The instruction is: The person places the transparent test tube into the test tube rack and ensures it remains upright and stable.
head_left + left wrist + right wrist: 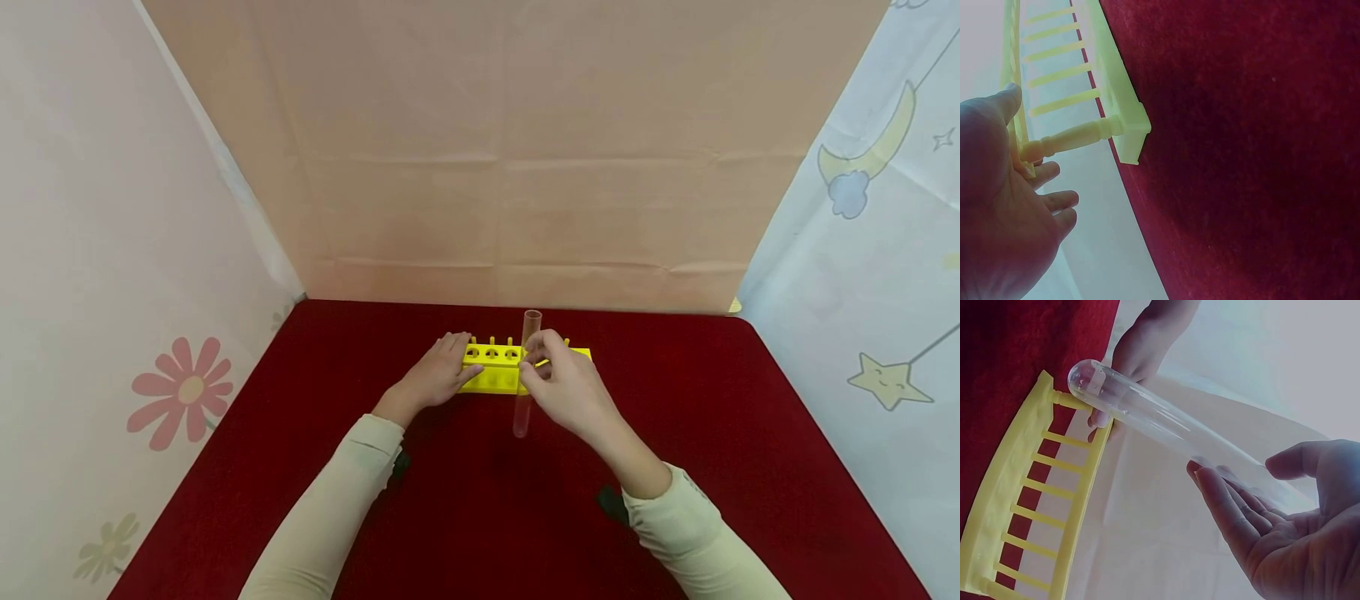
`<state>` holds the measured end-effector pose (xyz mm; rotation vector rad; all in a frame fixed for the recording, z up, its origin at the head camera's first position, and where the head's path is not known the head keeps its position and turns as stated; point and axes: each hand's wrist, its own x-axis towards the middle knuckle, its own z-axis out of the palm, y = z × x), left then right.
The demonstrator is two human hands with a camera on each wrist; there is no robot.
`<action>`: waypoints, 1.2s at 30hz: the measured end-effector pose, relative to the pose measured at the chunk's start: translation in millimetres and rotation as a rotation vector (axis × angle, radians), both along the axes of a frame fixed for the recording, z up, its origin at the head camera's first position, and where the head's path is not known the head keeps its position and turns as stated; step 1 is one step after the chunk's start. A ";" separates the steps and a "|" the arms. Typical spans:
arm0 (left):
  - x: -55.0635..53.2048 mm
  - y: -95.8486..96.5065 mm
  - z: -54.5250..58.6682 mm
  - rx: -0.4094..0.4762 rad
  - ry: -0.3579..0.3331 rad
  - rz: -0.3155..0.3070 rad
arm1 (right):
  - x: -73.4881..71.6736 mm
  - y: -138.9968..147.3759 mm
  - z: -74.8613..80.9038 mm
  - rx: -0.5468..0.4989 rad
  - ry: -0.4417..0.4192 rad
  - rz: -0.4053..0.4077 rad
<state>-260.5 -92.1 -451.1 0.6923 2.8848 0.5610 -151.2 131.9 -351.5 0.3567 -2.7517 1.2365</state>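
A yellow test tube rack [493, 379] stands on the red cloth, with a row of round holes along its top and short pegs behind. My left hand [435, 372] grips the left end of its top bar, thumb on the near side and fingers beyond, as the left wrist view shows around the bar [1020, 134]. Between thumb and fingers, my right hand [573, 392] holds a clear test tube [521, 417] by its upper part. The tube is nearly upright in front of the rack, its rounded bottom lowest. In the right wrist view the tube [1154, 415] looks empty.
Dark red cloth [465, 525] covers the table. A plain tan sheet [495, 208] hangs behind it. Pale printed sheets with a flower [187, 389] and a moon [873, 150] stand at the left and right sides.
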 end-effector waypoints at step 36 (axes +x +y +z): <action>0.9 -1.5 0.8 0.017 0.002 -0.009 | -18.8 -13.7 7.7 -0.031 0.026 0.007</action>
